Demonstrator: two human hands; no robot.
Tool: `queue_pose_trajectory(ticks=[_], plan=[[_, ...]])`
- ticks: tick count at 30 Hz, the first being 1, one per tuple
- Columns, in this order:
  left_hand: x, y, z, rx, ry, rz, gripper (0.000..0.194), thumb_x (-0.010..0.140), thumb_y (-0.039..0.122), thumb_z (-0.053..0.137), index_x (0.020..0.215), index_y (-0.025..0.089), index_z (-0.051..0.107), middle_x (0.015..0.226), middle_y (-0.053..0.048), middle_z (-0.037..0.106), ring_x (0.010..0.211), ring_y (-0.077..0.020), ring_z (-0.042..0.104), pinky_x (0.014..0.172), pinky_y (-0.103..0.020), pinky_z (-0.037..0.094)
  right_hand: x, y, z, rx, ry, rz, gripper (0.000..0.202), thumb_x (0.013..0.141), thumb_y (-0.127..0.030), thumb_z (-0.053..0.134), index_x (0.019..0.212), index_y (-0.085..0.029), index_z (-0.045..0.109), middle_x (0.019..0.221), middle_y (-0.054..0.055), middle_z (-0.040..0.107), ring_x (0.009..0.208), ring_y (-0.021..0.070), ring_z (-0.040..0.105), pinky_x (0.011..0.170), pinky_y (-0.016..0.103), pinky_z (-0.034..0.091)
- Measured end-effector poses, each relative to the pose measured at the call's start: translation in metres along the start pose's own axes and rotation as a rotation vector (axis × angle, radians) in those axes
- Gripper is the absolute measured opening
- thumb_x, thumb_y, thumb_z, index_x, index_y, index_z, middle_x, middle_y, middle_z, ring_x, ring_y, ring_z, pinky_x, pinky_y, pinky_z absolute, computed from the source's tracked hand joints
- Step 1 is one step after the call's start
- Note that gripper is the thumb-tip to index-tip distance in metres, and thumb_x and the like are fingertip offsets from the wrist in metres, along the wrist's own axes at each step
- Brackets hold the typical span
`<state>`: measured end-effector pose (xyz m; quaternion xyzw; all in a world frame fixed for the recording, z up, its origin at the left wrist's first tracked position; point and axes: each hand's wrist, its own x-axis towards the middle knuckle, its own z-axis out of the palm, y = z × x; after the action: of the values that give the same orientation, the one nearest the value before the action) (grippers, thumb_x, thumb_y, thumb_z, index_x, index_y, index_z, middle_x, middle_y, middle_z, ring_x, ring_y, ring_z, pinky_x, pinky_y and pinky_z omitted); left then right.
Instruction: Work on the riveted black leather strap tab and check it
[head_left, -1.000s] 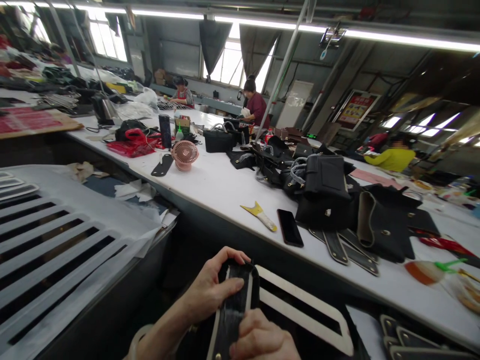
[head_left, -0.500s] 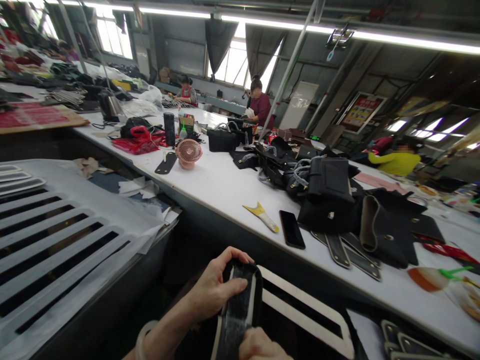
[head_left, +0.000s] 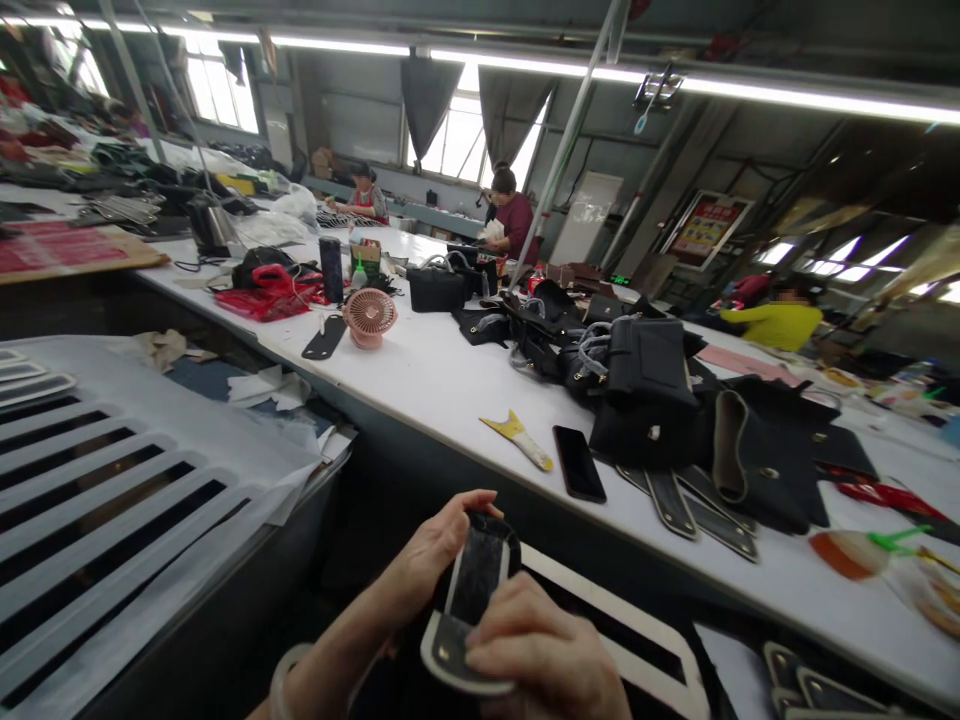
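Low in the head view, a black leather strap [head_left: 480, 570] with pale edges is held between both hands. My left hand [head_left: 431, 555] grips its upper end from the left side, fingers curled behind the far tip. My right hand [head_left: 551, 640] is closed on the nearer part, thumb and fingers pinching the rounded end, where a small gold-coloured rivet [head_left: 442, 650] shows. Just behind and to the right lies a pale slotted frame [head_left: 592, 590], partly covered by my right hand.
A long white table [head_left: 420, 400] crosses ahead, bearing a phone [head_left: 579, 464], a yellow-ended tool [head_left: 519, 438], a pink fan [head_left: 369, 317] and black leather bags [head_left: 652, 400]. Leather straps [head_left: 817, 680] lie at lower right. A slotted grey sheet [head_left: 150, 450] is on the left. Other people work farther back.
My right hand has come up and forward, bringing the strap's rounded near end with the rivet into view. My left thumb no longer lies on the strap's face.
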<state>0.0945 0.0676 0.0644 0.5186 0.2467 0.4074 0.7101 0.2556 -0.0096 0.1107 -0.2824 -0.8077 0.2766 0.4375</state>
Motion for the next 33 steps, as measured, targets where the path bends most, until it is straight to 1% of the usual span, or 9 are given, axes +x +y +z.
queue_pose_trajectory(ticks=[4, 6, 9, 12, 14, 20, 23, 27, 33], plan=[[0.000, -0.002, 0.001, -0.183, 0.055, -0.023, 0.067, 0.087, 0.073, 0.035, 0.123, 0.021, 0.058, 0.118, -0.008, 0.061, 0.106, -0.0252, 0.059, 0.095, -0.037, 0.044, 0.018, 0.023, -0.002, -0.192, 0.301, 0.131, 0.010, 0.089, -0.031, 0.064, 0.096, -0.029, 0.072, 0.096, 0.003, 0.069, 0.098, 0.0223, 0.058, 0.085, 0.036, 0.053], [-0.003, 0.000, 0.001, -0.252, 0.045, -0.032, 0.068, 0.088, 0.073, 0.030, 0.122, 0.021, 0.058, 0.120, -0.009, 0.062, 0.110, -0.0262, 0.058, 0.097, -0.038, 0.042, 0.016, 0.035, 0.004, -0.250, 0.374, 0.189, 0.010, 0.088, -0.031, 0.065, 0.095, -0.030, 0.073, 0.109, 0.005, 0.065, 0.109, 0.0243, 0.054, 0.092, 0.038, 0.050], [-0.005, 0.004, 0.003, -0.317, 0.004, -0.041, 0.068, 0.087, 0.075, 0.028, 0.117, 0.021, 0.059, 0.113, -0.010, 0.067, 0.105, -0.0263, 0.062, 0.094, -0.039, 0.044, 0.006, 0.050, 0.017, -0.194, 0.452, 0.312, 0.012, 0.089, -0.034, 0.063, 0.092, -0.028, 0.074, 0.118, 0.006, 0.060, 0.113, 0.0247, 0.054, 0.097, 0.038, 0.046], [-0.002, 0.004, 0.004, -0.353, -0.019, -0.012, 0.068, 0.086, 0.075, 0.030, 0.111, 0.021, 0.062, 0.107, -0.010, 0.069, 0.102, -0.0263, 0.064, 0.096, -0.041, 0.043, 0.001, 0.057, 0.029, -0.083, 0.597, 0.453, 0.019, 0.088, -0.040, 0.064, 0.087, -0.024, 0.074, 0.119, 0.008, 0.058, 0.110, 0.0233, 0.056, 0.098, 0.034, 0.045], [0.001, 0.003, 0.005, -0.376, -0.017, 0.001, 0.068, 0.087, 0.074, 0.031, 0.109, 0.019, 0.064, 0.109, -0.011, 0.069, 0.105, -0.0268, 0.063, 0.099, -0.041, 0.041, 0.001, 0.058, 0.035, -0.031, 0.681, 0.461, 0.021, 0.086, -0.042, 0.066, 0.085, -0.023, 0.075, 0.116, 0.008, 0.059, 0.111, 0.0234, 0.056, 0.095, 0.031, 0.047], [-0.004, 0.008, 0.008, -0.354, 0.061, -0.036, 0.062, 0.091, 0.066, 0.034, 0.110, 0.015, 0.064, 0.107, -0.012, 0.069, 0.101, -0.0266, 0.062, 0.096, -0.041, 0.041, 0.003, 0.063, 0.045, 0.019, 0.818, 0.444, 0.018, 0.082, -0.038, 0.071, 0.084, -0.022, 0.075, 0.112, 0.008, 0.060, 0.111, 0.0235, 0.055, 0.093, 0.029, 0.047], [-0.009, 0.010, 0.006, -0.169, 0.100, 0.001, 0.042, 0.090, 0.051, 0.053, 0.116, 0.019, 0.063, 0.113, -0.008, 0.067, 0.105, -0.0253, 0.060, 0.094, -0.036, 0.041, 0.003, 0.069, 0.049, 0.046, 0.873, 0.467, 0.018, 0.079, -0.039, 0.073, 0.082, -0.021, 0.076, 0.110, 0.008, 0.060, 0.107, 0.0243, 0.058, 0.090, 0.030, 0.048], [-0.010, 0.006, 0.004, -0.028, 0.103, 0.066, 0.043, 0.081, 0.036, 0.069, 0.122, 0.026, 0.059, 0.120, -0.004, 0.064, 0.114, -0.0248, 0.056, 0.098, -0.033, 0.039, 0.005, 0.070, 0.053, 0.054, 0.923, 0.466, 0.020, 0.076, -0.040, 0.074, 0.079, -0.021, 0.075, 0.107, 0.008, 0.060, 0.104, 0.0253, 0.059, 0.088, 0.031, 0.049], [-0.009, 0.006, 0.006, 0.005, 0.113, 0.055, 0.040, 0.082, 0.034, 0.067, 0.120, 0.024, 0.058, 0.109, -0.004, 0.067, 0.108, -0.0233, 0.058, 0.088, -0.028, 0.043, 0.011, 0.060, 0.053, -0.017, 0.989, 0.506, 0.025, 0.072, -0.042, 0.077, 0.078, -0.018, 0.076, 0.097, 0.007, 0.055, 0.082, 0.0198, 0.061, 0.061, 0.025, 0.050]])
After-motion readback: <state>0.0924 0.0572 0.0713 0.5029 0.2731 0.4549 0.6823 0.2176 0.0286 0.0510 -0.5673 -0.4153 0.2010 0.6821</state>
